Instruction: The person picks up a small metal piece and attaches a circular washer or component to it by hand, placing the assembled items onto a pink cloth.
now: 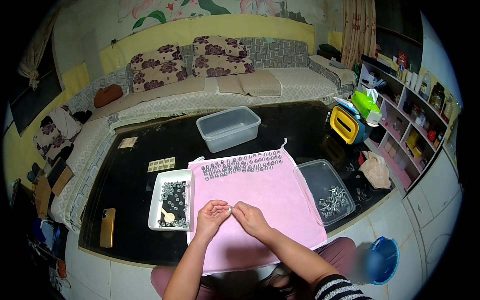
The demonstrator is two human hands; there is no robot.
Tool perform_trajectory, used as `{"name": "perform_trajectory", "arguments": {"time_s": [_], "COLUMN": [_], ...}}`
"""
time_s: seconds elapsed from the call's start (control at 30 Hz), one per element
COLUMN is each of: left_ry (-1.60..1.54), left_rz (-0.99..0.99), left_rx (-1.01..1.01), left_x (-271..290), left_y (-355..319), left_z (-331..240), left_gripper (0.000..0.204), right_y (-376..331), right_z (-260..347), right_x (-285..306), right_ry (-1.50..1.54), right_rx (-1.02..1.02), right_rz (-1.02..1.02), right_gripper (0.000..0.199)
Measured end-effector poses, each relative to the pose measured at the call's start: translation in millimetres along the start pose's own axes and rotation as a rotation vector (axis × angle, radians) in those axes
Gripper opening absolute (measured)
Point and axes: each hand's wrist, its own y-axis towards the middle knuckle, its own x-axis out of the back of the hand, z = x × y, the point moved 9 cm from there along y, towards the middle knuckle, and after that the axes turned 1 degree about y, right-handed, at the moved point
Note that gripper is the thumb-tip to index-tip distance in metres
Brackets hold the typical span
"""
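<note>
My left hand (212, 218) and my right hand (249, 218) meet over the pink cloth (245, 245), fingertips pinched together. Something tiny and whitish shows between them, too small to name. Beyond the hands, several small grey, rounded knob-like pieces (242, 164) stand in rows on the cloth. Left of my left hand lies a white tray (155, 202) holding many clear, glassy round pieces (174, 189) and a small cream-coloured scoop (169, 216). To the right, a shallow clear plastic lid (320, 177) holds a heap of small silver metal pieces (334, 201).
The black glossy table (280, 122) also bears an empty clear plastic box (229, 135), a sheet of small labels (161, 164), a gold phone (107, 228), a yellow-and-blue tissue box (347, 125) and a beige cloth (375, 170). A blue bucket (391, 260) stands on the floor at right.
</note>
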Motion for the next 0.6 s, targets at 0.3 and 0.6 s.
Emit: {"name": "perform_trajectory", "arguments": {"time_s": [0.3, 0.6], "left_ry": [-0.013, 0.016], "left_rz": [0.021, 0.023], "left_rx": [0.006, -0.001], "left_x": [-2.9, -1.6], "left_y": [-0.5, 0.5], "left_z": [1.5, 3.2], "left_gripper": [0.020, 0.022], "right_y": [-1.6, -3.2], "right_z": [-23.6, -32.8], "right_x": [-9.9, -16.2], "right_ry": [0.202, 0.371], "right_rx": [-0.206, -0.311], "right_rz": [0.114, 0.139], "right_gripper": [0.039, 0.042]}}
